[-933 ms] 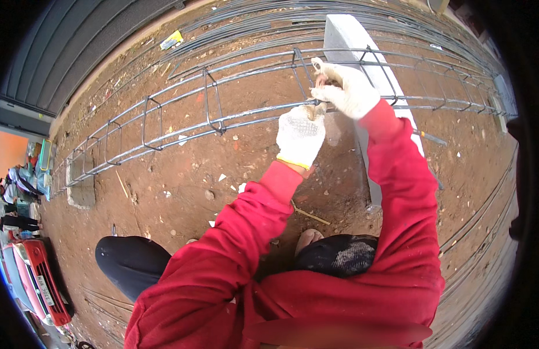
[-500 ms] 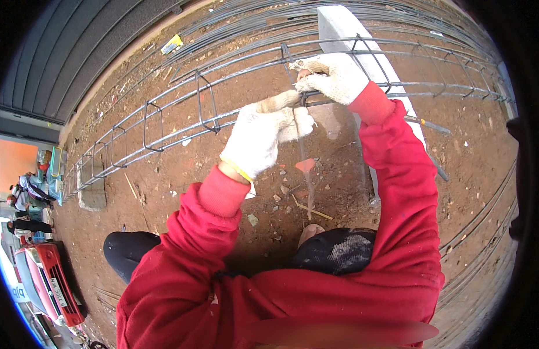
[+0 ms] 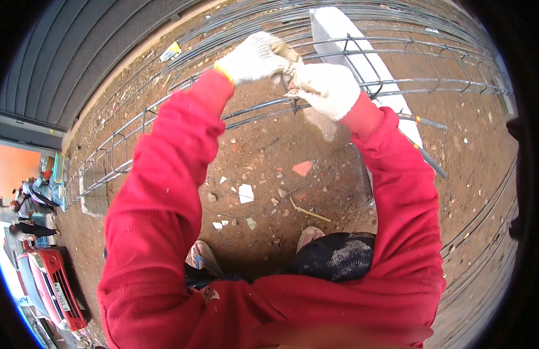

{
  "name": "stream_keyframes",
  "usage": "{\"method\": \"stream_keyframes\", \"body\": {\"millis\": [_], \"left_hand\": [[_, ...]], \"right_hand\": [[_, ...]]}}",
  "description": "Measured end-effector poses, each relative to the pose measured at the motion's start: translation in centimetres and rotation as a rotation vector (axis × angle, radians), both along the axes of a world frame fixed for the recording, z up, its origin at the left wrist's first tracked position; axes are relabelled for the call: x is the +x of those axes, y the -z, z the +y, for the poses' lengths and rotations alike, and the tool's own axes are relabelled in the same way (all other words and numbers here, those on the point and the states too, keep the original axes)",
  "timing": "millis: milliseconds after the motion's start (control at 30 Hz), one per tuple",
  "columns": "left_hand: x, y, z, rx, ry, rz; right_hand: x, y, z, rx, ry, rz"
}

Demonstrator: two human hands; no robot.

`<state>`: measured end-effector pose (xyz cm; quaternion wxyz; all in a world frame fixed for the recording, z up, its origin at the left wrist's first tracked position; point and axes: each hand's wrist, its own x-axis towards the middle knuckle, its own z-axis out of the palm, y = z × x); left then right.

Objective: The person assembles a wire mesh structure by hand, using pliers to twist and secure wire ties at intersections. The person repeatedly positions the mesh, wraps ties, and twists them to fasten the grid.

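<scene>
A long rebar cage (image 3: pixel 263 107) of straight bars and square stirrups runs across in front of me. Both hands wear off-white knit gloves and meet at its upper bars. My left hand (image 3: pixel 259 57) is closed, its fingertips pressed against those of my right. My right hand (image 3: pixel 327 88) is also closed, thumb and fingers pinched together just above the lower bars. Whatever the fingers hold is hidden by the gloves. Below them a small dark tie or stirrup corner (image 3: pixel 294 106) shows at the lower bars.
A pale concrete block (image 3: pixel 330 29) lies under the cage on the right, with a yellow-banded rod (image 3: pixel 423 121) beside it. Loose rebar (image 3: pixel 246 20) lies beyond. Debris dots the dirt. A support block (image 3: pixel 95 198), people and a red car (image 3: pixel 51 285) are at left.
My left hand has risen from below the lower bars to the upper bars, closing beside my right. The right hand has shifted slightly down. A thin strand hanging below the hands no longer shows.
</scene>
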<state>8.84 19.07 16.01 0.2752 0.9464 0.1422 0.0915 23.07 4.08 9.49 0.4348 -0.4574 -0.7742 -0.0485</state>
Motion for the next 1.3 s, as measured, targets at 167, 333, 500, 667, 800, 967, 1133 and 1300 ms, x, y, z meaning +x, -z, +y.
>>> {"method": "stream_keyframes", "body": {"millis": [167, 333, 500, 667, 800, 967, 1133, 1300], "left_hand": [[3.1, 1.4, 2.6, 0.0, 0.274, -0.034], [4.1, 0.8, 2.8, -0.341, -0.01, 0.026], [-0.2, 0.2, 4.1, -0.525, -0.243, -0.351], [-4.9, 3.8, 0.1, -0.021, -0.224, -0.297], [-7.2, 6.4, -4.8, 0.339, -0.375, -0.492], [-8.5, 6.5, -9.4, 0.393, -0.573, -0.416], [-6.9, 6.7, -10.5, 0.445, -0.571, -0.665], [-4.6, 6.9, -12.0, 0.318, -0.529, -0.721]], "right_hand": [[-0.3, -0.9, 1.1, -0.123, -0.065, -0.084], [0.5, -2.8, 2.3, 0.035, 0.182, -0.388], [-0.1, -6.1, 2.5, -0.185, 0.208, -0.64], [-3.2, -7.7, 3.8, -0.456, 0.38, -0.818], [-5.9, -7.9, 5.2, -0.749, 0.6, -0.727], [-7.0, -10.8, 1.9, -0.434, 0.69, -0.724], [0.8, -17.1, -9.4, 0.177, 0.385, -0.06], [7.5, -11.4, -17.0, -0.663, 1.032, -0.311]]}}
